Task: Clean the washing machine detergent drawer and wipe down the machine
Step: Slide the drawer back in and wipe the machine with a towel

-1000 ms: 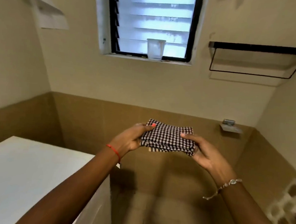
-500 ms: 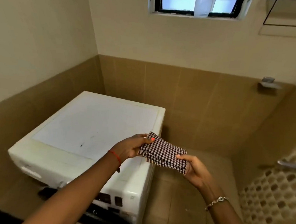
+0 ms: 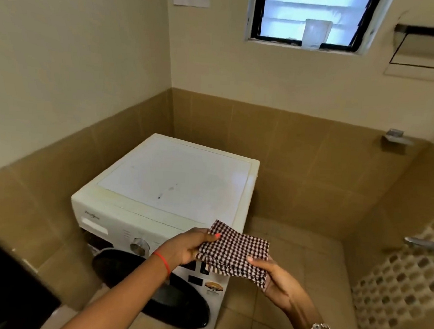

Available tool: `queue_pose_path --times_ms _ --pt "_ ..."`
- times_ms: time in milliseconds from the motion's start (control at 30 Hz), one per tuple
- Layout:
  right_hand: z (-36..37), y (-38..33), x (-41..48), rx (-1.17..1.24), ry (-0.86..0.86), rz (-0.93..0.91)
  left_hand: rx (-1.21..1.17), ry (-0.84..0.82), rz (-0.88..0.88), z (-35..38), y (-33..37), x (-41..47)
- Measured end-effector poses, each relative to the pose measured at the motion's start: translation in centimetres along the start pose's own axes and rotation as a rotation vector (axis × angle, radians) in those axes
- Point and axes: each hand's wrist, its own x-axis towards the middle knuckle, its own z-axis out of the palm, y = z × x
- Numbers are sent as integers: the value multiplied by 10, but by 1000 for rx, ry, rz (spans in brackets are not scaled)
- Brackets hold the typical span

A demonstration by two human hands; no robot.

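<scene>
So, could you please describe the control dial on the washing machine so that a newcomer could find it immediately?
Start at the white washing machine in the corner of the tiled room. On its front panel, just above the dark round door, sits the control dial, just beyond the left hand. It is the only round, silvery knob on the panel.

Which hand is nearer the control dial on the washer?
Left. The left hand holds the cloth just right of the dial in the image. The right hand grips the cloth's far edge, farther right, off the washing machine.
</scene>
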Motion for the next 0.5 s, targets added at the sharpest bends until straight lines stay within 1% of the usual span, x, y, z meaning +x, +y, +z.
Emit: queue_pose_path --times_ms 100,200,500 --pt "6 19 -18 -12 -35 -12 20 -3 -24 -8 -13 -15" --pt "9 37 -33 47 -95 -21 35 -16 -55 -17 -25 -33" --pt "44 61 -25 119 -167 51 -43 -1 -7 -62 -25 -65"
